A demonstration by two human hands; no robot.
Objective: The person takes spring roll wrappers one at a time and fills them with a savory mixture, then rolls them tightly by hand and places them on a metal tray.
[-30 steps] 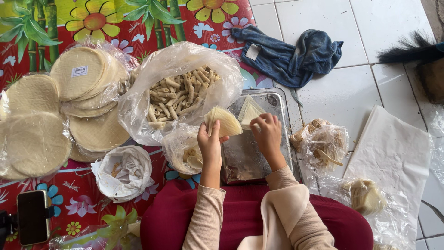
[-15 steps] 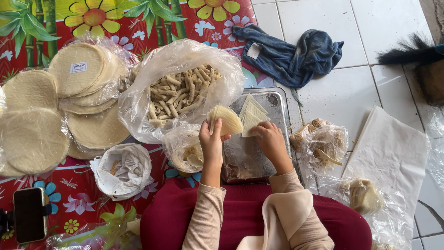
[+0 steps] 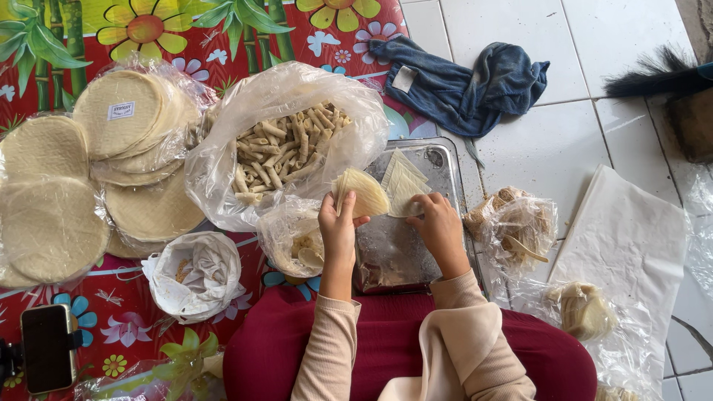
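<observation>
Right hand (image 3: 438, 226) has dropped from upper tray onto the wrapper (image 3: 405, 186)
</observation>
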